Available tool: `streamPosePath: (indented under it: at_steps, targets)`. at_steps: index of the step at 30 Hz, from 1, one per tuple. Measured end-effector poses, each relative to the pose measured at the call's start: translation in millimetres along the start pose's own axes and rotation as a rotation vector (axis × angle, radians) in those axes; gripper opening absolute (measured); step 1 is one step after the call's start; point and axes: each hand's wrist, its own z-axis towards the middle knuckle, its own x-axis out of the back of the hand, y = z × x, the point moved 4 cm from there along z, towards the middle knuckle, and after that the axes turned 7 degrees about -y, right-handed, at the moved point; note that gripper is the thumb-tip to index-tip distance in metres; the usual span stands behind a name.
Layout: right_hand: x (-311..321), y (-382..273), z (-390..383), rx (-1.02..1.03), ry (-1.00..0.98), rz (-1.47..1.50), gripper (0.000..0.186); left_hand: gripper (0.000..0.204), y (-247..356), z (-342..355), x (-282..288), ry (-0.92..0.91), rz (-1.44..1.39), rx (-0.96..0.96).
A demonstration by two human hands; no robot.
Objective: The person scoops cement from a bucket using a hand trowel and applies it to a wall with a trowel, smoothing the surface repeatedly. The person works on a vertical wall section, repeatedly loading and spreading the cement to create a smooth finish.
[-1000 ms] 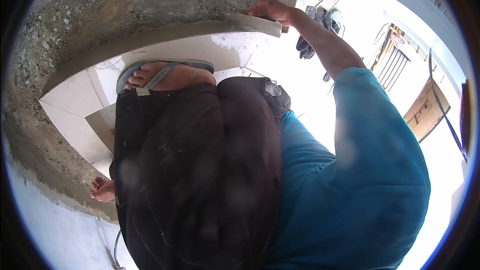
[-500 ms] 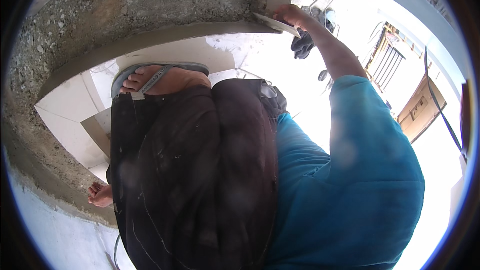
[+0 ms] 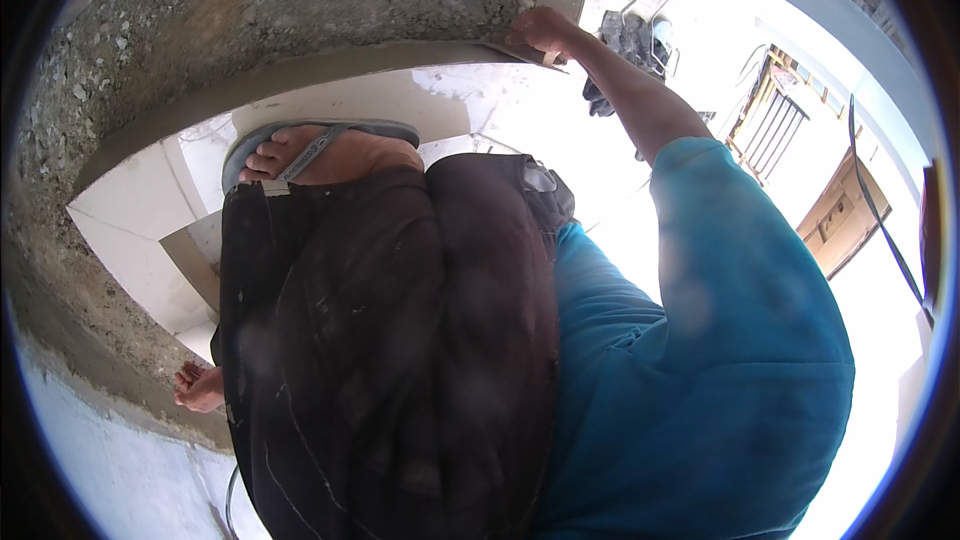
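smooth grey-brown band of mortar-like material [image 3: 235,95], appearing curved, running along the edge of rough grey ground [image 3: 350,10], thin flat tool [image 3: 528,57], mostly hidden, seen nearly edge-on, at the band's right end

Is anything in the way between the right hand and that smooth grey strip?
Only the thin flat tool the right hand holds, at the right end of the smooth grey strip. Nothing else visible is between them; the foot is off to the left.
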Motion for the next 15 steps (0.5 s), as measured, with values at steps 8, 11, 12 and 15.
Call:
streamPosePath:
  at_steps: [8, 11, 12, 15]
  targets:
    - [33, 9, -14, -0.044, 0.057, 0.098, 0.044, 0.038, 2, 0, -8, 0.015, 0.008, -0.039]
    - [26, 17, -21, -0.070, 0.052, -0.078, 0.042, 0.039, 8, -1, -4, 0.036, 0.008, -0.056]
    - [23, 17, -23, -0.088, 0.046, -0.069, 0.040, 0.039, 8, -4, -1, 0.042, 0.018, -0.050]
    - [12, 28, -12, -0.118, 0.023, -0.101, 0.036, 0.040, 10, 0, -5, 0.033, 0.015, -0.066]
